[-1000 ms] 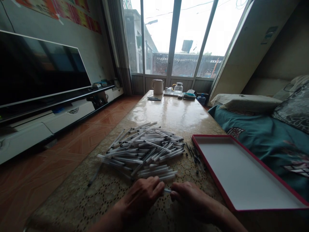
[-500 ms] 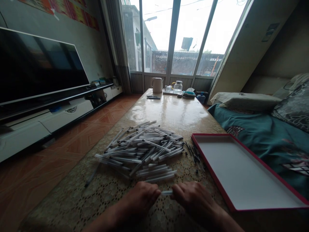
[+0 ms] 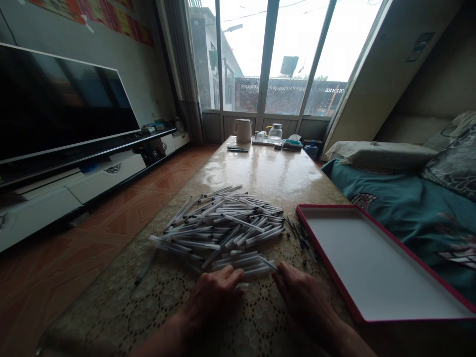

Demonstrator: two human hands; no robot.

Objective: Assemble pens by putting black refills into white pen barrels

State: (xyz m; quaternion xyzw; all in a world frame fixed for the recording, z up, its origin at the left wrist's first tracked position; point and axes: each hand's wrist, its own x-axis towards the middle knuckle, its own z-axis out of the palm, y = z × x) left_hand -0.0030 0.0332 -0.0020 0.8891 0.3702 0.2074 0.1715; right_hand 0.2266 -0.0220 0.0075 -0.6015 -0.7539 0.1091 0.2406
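My left hand is closed on a clear pen part, whose whitish end shows at the fingertips; the rest is hidden. A thin pen sits in the closed fingers of my right hand, its free end pointing up and left over the pile. Both hands are apart, just in front of a heap of clear pens, many with dark ends. A few clear pens lie side by side at the heap's near edge. Right of the heap are thin black pieces and a small black bit.
A shallow white tray with a red rim lies at the right of the patterned table. At the far end stand a beige kettle, a glass pitcher and a tissue pack. A bed borders the right side.
My hands held one clear piece between them before; now they have moved apart, each holding a part. The pen in my right hand has swung to point up and left.
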